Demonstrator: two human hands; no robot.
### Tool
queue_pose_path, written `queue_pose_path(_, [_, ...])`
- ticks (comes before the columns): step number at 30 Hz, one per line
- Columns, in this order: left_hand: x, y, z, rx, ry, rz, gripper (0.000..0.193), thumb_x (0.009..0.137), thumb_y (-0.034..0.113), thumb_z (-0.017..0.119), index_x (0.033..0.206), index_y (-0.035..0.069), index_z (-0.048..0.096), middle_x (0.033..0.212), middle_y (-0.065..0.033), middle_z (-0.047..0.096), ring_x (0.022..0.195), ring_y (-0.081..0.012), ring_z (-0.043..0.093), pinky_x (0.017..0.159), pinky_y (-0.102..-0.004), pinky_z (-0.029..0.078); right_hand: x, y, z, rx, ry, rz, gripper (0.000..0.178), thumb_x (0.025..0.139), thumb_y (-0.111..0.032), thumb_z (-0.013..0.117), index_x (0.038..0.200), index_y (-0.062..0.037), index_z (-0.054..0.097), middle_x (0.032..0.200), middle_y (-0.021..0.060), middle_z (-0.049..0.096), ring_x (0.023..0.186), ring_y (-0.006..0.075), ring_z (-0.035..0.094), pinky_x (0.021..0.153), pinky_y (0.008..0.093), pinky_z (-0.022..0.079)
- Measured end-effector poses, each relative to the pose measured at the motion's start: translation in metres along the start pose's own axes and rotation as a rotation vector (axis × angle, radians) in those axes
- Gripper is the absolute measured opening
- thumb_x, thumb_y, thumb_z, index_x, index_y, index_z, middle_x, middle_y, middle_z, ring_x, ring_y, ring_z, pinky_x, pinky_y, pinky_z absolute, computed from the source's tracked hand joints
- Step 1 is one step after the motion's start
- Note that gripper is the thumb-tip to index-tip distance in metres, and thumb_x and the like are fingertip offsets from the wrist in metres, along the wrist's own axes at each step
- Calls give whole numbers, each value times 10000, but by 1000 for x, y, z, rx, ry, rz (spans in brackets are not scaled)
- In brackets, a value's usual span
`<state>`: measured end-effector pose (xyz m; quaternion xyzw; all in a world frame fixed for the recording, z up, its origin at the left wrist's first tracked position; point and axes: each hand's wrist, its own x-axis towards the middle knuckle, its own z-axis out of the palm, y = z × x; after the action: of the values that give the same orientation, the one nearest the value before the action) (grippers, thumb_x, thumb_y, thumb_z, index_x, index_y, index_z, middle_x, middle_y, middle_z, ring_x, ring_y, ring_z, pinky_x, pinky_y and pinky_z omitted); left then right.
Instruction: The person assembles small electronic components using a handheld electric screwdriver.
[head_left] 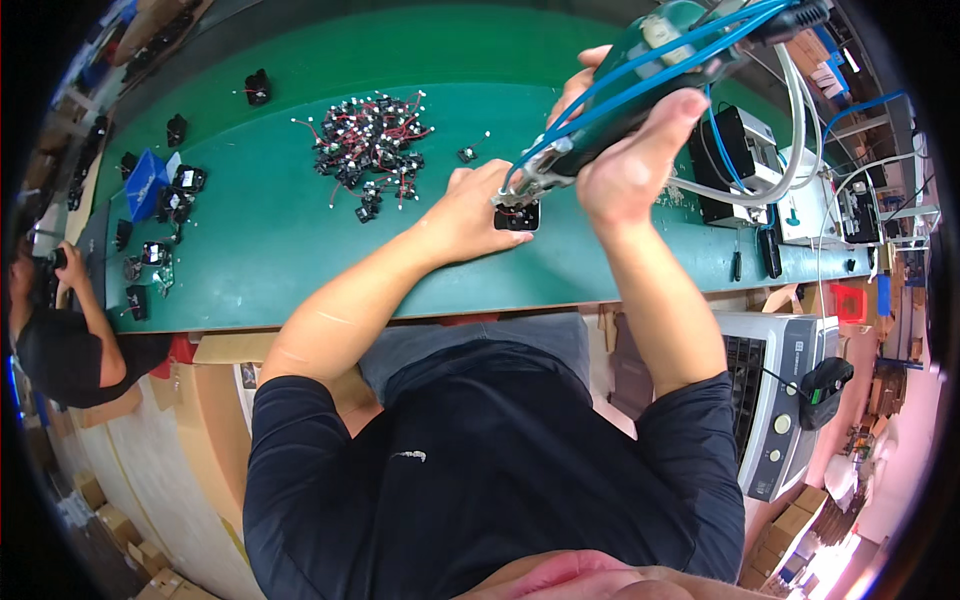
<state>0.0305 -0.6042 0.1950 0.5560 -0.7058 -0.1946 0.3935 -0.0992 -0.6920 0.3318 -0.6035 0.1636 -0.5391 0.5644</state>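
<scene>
My right hand [632,172] is wrapped round a handheld power screwdriver [615,125] with a dark green body and blue hoses. The tool slants down to the left, and its metal nose meets a small black box-shaped housing [520,218]. On the green table, my left hand [468,218] grips that housing from its left side. The housing's open top faces up, with something red near the tool's tip. Beyond my left hand lies a heap of small black parts with red wires and white connectors [370,140]. A single such part [467,154] sits apart from the heap.
Black housings [180,190] and a blue bin [147,185] stand at the table's left. Another person [75,330] works beyond them. On the right are black-and-white boxes [735,160], cables and a small black-handled tool [769,253]. A white machine [785,400] stands below.
</scene>
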Motion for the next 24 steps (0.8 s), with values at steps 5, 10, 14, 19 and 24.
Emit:
queue_pose_path(5, [3,18,-17,3,-27,-29,774,733,257,864,1401,86,511,1302,-142,555,1260,-344,541,1092,-454,366,45,-95,25,58,271,-325,815,1029,-732,256,1081,7,596,626,51,574,444,118,509,414,226,426])
queue_pose_path(10, [41,18,-100,172,250,40,673,745,133,795,1358,46,531,1270,-173,571,1217,-372,574,1016,-411,490,61,-98,-34,-188,156,-332,828,1048,-707,239,1239,24,575,800,114,637,676,185,604,601,303,487])
queue_pose_path(14, [93,-50,-179,709,112,-385,645,760,121,783,1352,118,525,1327,-135,580,1252,-373,581,1019,-510,468,44,-69,-48,-197,71,-148,654,1075,-598,380,1230,8,572,1064,109,610,723,180,646,668,327,531])
queue_pose_path(19, [99,-163,-200,848,-79,-726,832,686,102,907,1399,193,488,1408,-59,554,1338,-328,539,1050,-583,410,10,-47,-47,-550,187,-634,558,999,-320,645,1383,33,447,1401,187,429,1196,259,499,971,401,450])
queue_pose_path(24, [85,-141,-216,850,-102,-705,1012,718,118,899,1566,255,362,1604,-62,397,1430,-311,455,1094,-598,383,-66,-4,-27,-832,-449,-367,392,821,-168,804,1161,-38,658,1138,147,651,1005,342,636,905,419,534])
